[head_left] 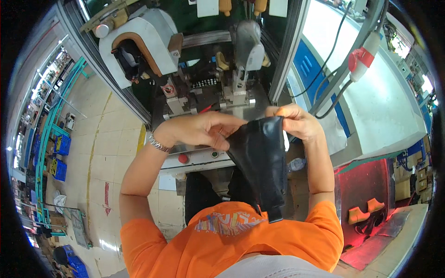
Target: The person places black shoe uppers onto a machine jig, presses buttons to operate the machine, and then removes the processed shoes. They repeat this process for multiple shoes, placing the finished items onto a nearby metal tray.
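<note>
A black leather boot upper (260,160) hangs in front of my chest, its wide end up and its narrow end down against my orange shirt. My left hand (204,129), with a metal watch on the wrist, grips the upper's left edge; its thumb lies near that edge, and some fingertips are hidden behind the leather. At the top right corner my right hand (299,123) pinches the upper between thumb and fingers. Just beyond both hands stands a machine with a metal fixture (238,90) and a rounded white housing (160,28).
The machine's front panel carries a red push button (183,158) and a dark button (214,154). At right, a red-lit bay (364,180) holds orange shoe lasts (358,215) and dark pieces. A red-and-white plug (364,58) hangs near a metal post. Blue crates (59,169) stand far left.
</note>
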`<state>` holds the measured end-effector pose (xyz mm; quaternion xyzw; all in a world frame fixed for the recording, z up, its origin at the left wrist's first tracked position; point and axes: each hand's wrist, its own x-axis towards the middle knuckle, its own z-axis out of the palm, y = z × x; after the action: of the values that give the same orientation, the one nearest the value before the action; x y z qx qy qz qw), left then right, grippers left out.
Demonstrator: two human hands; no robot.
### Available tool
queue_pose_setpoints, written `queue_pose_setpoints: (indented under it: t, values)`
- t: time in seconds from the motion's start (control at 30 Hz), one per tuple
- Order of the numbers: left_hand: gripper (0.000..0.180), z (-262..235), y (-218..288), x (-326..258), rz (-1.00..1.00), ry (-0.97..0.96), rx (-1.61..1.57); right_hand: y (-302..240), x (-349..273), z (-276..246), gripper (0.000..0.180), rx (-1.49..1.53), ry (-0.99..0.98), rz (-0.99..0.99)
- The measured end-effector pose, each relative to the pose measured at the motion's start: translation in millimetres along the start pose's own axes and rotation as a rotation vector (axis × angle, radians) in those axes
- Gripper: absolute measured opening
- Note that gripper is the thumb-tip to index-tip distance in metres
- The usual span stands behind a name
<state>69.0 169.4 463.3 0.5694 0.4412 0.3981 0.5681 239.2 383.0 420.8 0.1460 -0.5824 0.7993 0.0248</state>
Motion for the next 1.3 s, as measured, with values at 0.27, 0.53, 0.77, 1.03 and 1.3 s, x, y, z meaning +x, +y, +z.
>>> queue_pose_setpoints:
  t: [0.27,0.53,0.77,1.03,1.3]
  values:
    - [0.044,-98,19,84,0.645,0.861,-0.050,-53,108,-68,0.009,-0.044,0.591,-0.391]
    - [0.038,-125,-11,112,0.491,1.222,-0.025,-25,131,-112,0.013,-0.080,0.771,-0.240]
    - [0.034,-3,-8,81,0.800,1.107,1.433,114,56,-105,0.045,0.436,0.268,-0.041]
    - [0.051,35,-15,83,0.293,1.077,1.593,139,100,-92,0.034,0.591,0.436,-0.281]
    - [0.069,45,-31,97,0.093,1.118,1.357,149,108,-97,0.023,0.356,0.546,-0.342]
